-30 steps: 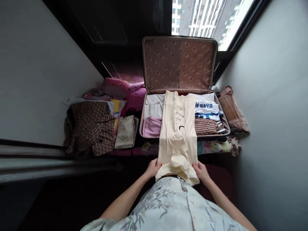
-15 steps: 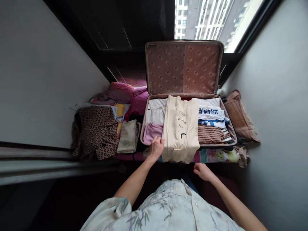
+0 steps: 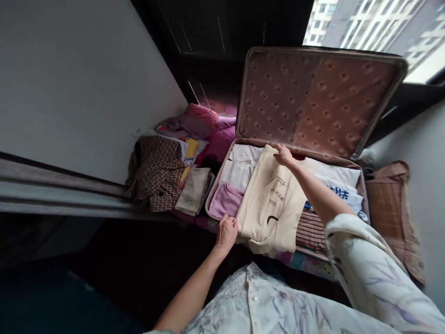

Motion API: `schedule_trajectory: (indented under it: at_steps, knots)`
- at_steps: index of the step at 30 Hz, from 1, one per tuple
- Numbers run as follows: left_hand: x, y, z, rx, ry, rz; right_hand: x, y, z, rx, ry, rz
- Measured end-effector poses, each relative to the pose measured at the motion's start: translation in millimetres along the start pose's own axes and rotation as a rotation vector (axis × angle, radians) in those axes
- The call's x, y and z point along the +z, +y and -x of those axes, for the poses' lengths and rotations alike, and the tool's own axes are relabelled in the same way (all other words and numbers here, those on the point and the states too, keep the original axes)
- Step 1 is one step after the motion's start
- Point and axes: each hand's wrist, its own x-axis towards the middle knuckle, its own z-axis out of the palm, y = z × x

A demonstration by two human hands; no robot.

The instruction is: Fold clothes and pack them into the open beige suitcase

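Over one open suitcase point(image 3: 321, 99), two hands point(image 3: 227, 232) point(image 3: 285, 156) touch one cream garment point(image 3: 269, 199).

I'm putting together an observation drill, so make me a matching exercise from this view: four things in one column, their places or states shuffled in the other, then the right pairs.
Column one
1. Left hand
2. Right hand
3. Lilac folded cloth
4. Suitcase lid

Column two
A. Raised open
B. At the far end of the cream garment, by the lid's hinge side
C. Lying inside the suitcase, in its near left corner
D. At the near left corner of the cream garment

Right pairs: 1-D, 2-B, 3-C, 4-A.
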Motion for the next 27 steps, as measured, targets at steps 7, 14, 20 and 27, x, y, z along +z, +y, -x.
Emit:
schedule_trajectory:
  at_steps: [7,14,20,27]
  knots:
    - [-9.6,1.1,10.5,-0.240,-0.021,0.381,27.3,-8.0,-69.9,-0.057,-0.267,0.182]
    - [-16.7,-12.8,19.4,-0.254,0.044,0.392,33.1,-14.6,-96.7,-0.069,-0.277,0.217]
    - [-23.4,-17.1,11.3,-0.074,0.142,0.013,58.1,-19.9,-76.0,-0.133,-0.183,0.228]
    - [-33.0,31.2,-4.9,0.183,0.159,0.007,-39.3,78.4,-20.5,0.002,0.062,0.101]
